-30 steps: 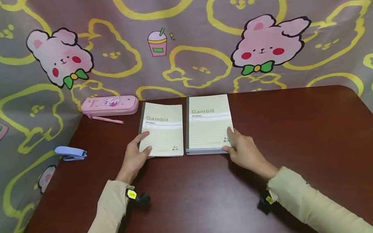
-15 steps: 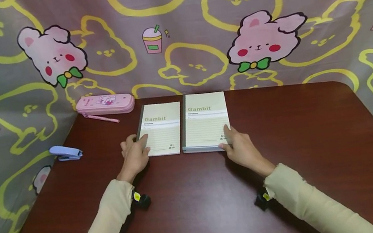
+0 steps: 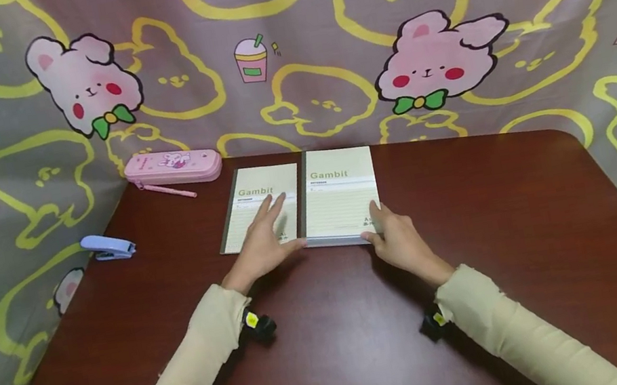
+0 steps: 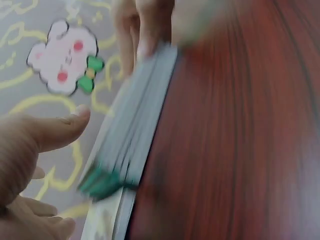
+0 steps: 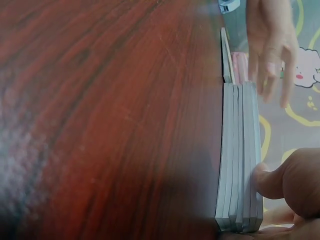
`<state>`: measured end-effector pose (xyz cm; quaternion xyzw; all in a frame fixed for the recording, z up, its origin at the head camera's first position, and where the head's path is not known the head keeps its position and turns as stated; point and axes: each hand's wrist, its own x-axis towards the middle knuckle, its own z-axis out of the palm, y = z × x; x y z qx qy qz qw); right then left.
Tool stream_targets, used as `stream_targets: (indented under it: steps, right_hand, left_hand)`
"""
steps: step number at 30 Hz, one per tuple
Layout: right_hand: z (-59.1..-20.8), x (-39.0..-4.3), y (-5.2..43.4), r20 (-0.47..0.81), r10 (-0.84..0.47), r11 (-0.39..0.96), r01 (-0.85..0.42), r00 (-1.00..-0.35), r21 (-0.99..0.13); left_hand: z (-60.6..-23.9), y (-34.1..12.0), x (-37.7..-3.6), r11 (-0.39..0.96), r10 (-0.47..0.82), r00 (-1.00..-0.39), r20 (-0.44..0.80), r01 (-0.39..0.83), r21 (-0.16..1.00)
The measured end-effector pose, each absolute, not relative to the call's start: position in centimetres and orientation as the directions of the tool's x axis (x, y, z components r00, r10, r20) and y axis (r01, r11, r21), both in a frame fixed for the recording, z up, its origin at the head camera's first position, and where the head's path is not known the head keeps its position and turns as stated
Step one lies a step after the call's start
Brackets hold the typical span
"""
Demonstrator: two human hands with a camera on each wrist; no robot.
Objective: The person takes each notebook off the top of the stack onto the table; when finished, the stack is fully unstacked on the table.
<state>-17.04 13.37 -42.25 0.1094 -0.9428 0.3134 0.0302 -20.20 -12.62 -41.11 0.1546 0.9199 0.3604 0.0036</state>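
Note:
Two sets of cream "Gambit" notebooks with dark spines lie side by side. The left notebook (image 3: 245, 221) is thin; the right one tops a thicker stack of notebooks (image 3: 340, 194), whose layered edges show in the right wrist view. My left hand (image 3: 263, 242) hovers over the left notebook's lower part, fingers spread, thumb pointing toward the stack's front left corner, holding nothing. At the stack's front right corner my right hand (image 3: 402, 238) grips it, thumb at the front edge and fingers along the right side. In the left wrist view the stack's edges (image 4: 137, 115) look blurred.
A pink pencil case (image 3: 174, 168) stands at the back left, with a pink pen-like stick (image 3: 168, 191) before it. A blue stapler (image 3: 109, 246) lies near the table's left edge. The patterned curtain (image 3: 311, 33) borders the brown table (image 3: 509, 240) behind and beside.
My left hand has let go of the left notebook's left edge and moved right, over its lower part. The left notebook settled flatter. My right hand stays at the stack's corner.

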Motion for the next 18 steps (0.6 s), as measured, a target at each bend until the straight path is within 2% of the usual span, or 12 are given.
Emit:
stream_targets:
  steps: [6, 11, 18]
  right_hand:
    - [-42.3, -17.0, 13.3, 0.112, -0.192, 0.771, -0.220, -0.975, -0.597]
    - [-42.3, -17.1, 13.5, 0.106, -0.196, 0.777, -0.220, -0.975, -0.590]
    - [-41.7, -18.6, 13.4, 0.149, -0.105, 0.769, -0.175, -0.983, -0.614]
  left_hand:
    - [-41.4, -9.2, -20.6, 0.651, 0.355, -0.934, 0.037, 0.276, 0.708]
    - [-42.5, -7.9, -20.9, 0.665, 0.327, -0.945, 0.011, 0.239, 0.708]
    - [-42.8, -7.4, -20.9, 0.662, 0.278, -0.960, 0.019, 0.206, 0.721]
